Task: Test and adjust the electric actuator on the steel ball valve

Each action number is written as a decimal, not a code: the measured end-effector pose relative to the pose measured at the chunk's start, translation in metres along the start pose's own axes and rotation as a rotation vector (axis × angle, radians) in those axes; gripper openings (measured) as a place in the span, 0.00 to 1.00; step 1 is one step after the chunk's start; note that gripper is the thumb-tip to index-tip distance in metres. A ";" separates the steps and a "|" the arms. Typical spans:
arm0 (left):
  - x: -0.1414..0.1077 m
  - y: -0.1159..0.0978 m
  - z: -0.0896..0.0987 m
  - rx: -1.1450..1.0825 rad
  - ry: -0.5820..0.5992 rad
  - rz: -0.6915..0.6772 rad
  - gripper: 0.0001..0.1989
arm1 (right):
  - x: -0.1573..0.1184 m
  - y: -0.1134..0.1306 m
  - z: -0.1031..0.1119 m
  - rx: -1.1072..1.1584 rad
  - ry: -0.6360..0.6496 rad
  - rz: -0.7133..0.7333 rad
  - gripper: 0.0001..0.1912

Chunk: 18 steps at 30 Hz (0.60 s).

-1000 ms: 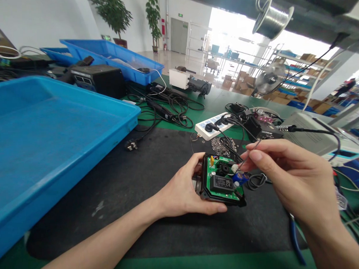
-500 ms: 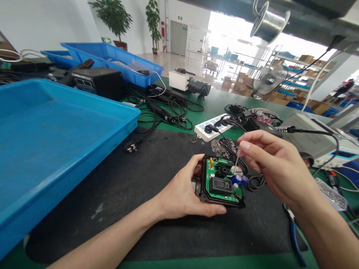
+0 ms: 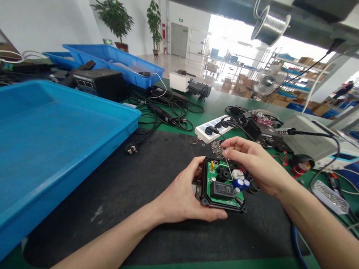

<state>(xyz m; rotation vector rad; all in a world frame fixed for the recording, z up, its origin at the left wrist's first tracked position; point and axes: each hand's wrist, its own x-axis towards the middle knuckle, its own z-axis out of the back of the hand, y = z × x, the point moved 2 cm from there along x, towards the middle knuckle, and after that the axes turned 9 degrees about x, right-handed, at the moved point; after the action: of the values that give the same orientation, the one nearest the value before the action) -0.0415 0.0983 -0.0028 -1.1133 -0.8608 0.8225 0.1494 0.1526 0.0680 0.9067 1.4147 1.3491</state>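
Observation:
My left hand (image 3: 189, 191) is closed around a black square housing (image 3: 204, 197), thumb along its near edge and fingers on its left side. Inside the housing lies a green circuit board (image 3: 213, 196) with a black rectangular module (image 3: 222, 189), blue capacitors (image 3: 238, 184) and a round black part (image 3: 223, 173). Pinched in my right hand (image 3: 247, 159) is a thin, bent metal rod that looks like a hex key (image 3: 229, 166). Its lower end reaches down to the board beside the round black part; whether it touches cannot be made out.
A large blue tray (image 3: 120, 131) stands at left. Beyond the black mat (image 3: 119, 192) are a white power strip (image 3: 207, 131) and a pile of small metal rings (image 3: 216, 148). Right are a soldering iron holder (image 3: 286, 131), a grey instrument (image 3: 310, 138) and a box of small parts (image 3: 331, 197).
My right hand has moved left and slightly down with the hex key, whose lean has changed. The housing stays in my left hand, almost unmoved.

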 end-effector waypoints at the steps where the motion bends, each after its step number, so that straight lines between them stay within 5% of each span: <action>1: 0.000 0.000 0.000 -0.003 -0.001 -0.004 0.48 | 0.000 -0.001 -0.001 0.005 0.004 -0.029 0.16; 13: 0.001 -0.002 0.000 -0.002 0.007 -0.004 0.48 | -0.006 -0.001 0.003 0.017 0.048 -0.083 0.15; 18: 0.001 -0.004 0.001 0.004 0.001 -0.013 0.47 | -0.006 0.006 0.004 -0.214 0.110 -0.005 0.17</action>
<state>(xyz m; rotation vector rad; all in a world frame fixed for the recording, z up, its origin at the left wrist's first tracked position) -0.0413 0.0989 0.0010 -1.1037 -0.8644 0.8126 0.1542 0.1485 0.0746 0.6975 1.3232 1.5337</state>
